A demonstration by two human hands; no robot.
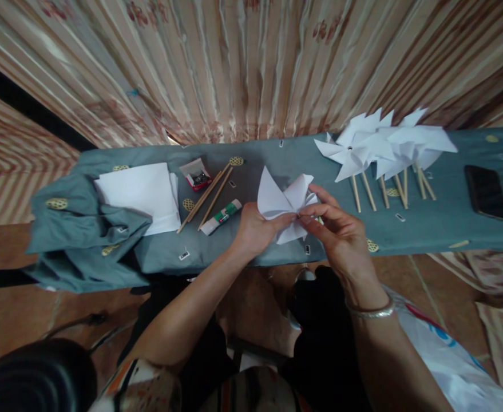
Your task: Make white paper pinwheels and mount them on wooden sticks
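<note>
A white paper pinwheel (273,193) is held above the near middle of the cloth-covered bench, its folded blades standing up. My left hand (257,229) grips it from the left, thumb pressed near its centre. From the right, my right hand (339,226) pinches at the same centre with thumb and fingertips; whether a pin sits between them is too small to tell. Left of my hands lie a glue stick (221,217), several wooden sticks (206,194) and a small red box of pins (197,176) with its lid up.
Finished pinwheels (375,143) on sticks lie overlapping at the right, beside a black phone (487,191). White paper sheets (142,191) are stacked at the left on the green cloth (161,252). A striped curtain (234,68) hangs behind; a plastic bag (444,355) is at lower right.
</note>
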